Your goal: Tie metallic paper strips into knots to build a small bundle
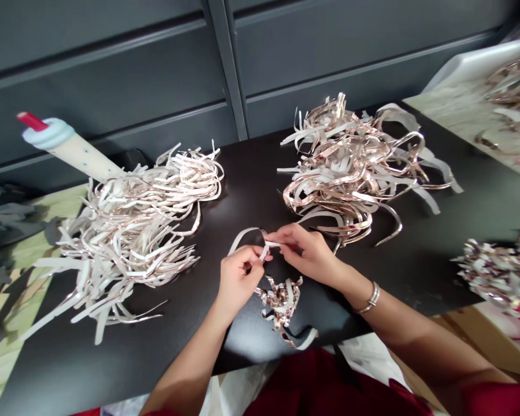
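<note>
My left hand [240, 274] and my right hand [305, 251] meet over the middle of a black table. Both pinch a narrow strip [245, 232], white on the side that shows, which loops up between them. The fingertips are close together, with a short white piece of strip across them. Below them lies a small heap of crinkled, shiny rose-gold and white pieces [282, 303]. Past my right hand is a loose pile of long rose-gold and white strips [351, 173]. To the left, a larger pile [143, 214] shows mostly white sides.
A pale cup with a light blue lid [47, 132] and red top stands behind the left pile. Crinkled cuttings [502, 271] are heaped at the right edge. The black table [190, 323] backs onto a dark grey panelled wall [156, 75]. More strips lie at far right.
</note>
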Tool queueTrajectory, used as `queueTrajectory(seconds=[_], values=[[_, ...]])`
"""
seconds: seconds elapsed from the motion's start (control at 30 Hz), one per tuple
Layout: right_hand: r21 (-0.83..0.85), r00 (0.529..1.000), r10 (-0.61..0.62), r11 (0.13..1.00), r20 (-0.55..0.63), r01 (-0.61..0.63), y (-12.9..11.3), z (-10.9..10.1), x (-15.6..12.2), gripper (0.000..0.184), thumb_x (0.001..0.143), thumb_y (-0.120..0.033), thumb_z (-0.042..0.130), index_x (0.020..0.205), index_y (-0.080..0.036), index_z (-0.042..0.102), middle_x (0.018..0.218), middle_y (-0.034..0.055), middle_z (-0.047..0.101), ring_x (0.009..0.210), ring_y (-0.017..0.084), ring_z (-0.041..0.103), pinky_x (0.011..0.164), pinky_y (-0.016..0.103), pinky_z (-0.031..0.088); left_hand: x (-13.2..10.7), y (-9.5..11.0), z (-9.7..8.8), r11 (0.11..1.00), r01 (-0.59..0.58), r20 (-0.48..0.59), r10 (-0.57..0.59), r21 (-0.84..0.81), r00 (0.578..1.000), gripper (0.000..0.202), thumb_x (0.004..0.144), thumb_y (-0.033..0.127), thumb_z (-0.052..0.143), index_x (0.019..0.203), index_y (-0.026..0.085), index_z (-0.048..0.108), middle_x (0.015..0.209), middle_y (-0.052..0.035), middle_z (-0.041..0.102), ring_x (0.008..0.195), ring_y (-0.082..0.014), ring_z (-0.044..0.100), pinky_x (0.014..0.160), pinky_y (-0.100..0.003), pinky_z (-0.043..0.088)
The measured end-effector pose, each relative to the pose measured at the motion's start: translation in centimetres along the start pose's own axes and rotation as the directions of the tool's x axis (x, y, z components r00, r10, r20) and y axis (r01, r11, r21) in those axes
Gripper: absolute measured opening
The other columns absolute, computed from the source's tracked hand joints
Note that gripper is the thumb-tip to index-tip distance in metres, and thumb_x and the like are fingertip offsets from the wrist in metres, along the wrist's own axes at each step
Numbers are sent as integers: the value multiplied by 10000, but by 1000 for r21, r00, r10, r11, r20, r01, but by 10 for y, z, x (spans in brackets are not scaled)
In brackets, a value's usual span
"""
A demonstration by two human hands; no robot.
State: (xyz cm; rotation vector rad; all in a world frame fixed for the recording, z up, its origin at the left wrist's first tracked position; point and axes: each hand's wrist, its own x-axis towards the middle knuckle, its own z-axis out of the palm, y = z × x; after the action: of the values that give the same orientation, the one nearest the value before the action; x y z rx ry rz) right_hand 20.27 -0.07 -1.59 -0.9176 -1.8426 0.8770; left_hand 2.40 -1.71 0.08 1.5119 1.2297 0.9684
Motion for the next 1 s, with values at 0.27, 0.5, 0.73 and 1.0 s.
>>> queueTrajectory(seconds=[0.27,0.5,0.73,1.0], values=[[-137,974,-158,974,161,180,-8,11,-2,302,895,-113,459,1181,-205,491,1078,86,662,967,184,655,828,328,561,7,-9,-3,810,388,196,-336,-440,921,527,599,135,746,1100,170,587,829,-3,676,732,-122,640,707,-231,485],[-210,948,-261,931,184,298,-9,14,-1,396,869,-14,355,1211,-167,484,1242,120,582,1263,207,469,1022,409,459,7,-12,-2,842,332,171,-286,-424,943,363,673,186,717,1006,172,573,809,-1,671,804,-153,657,694,-234,492],[-97,965,-140,982,220,165,-4,4,-4,505,796,28,344,1261,-164,397,1222,135,597,1140,203,584,908,385,537,10,-16,-12,863,369,265,-288,-343,920,385,694,150,702,1018,172,496,817,-23,702,760,-158,677,754,-291,492],[-67,932,-157,980,327,188,-11,7,0,505,783,47,338,1220,-168,472,1286,115,556,1198,183,525,989,381,476,14,-12,-14,821,395,151,-365,-412,918,530,599,200,785,1034,186,482,730,41,633,676,-126,665,619,-207,482]])
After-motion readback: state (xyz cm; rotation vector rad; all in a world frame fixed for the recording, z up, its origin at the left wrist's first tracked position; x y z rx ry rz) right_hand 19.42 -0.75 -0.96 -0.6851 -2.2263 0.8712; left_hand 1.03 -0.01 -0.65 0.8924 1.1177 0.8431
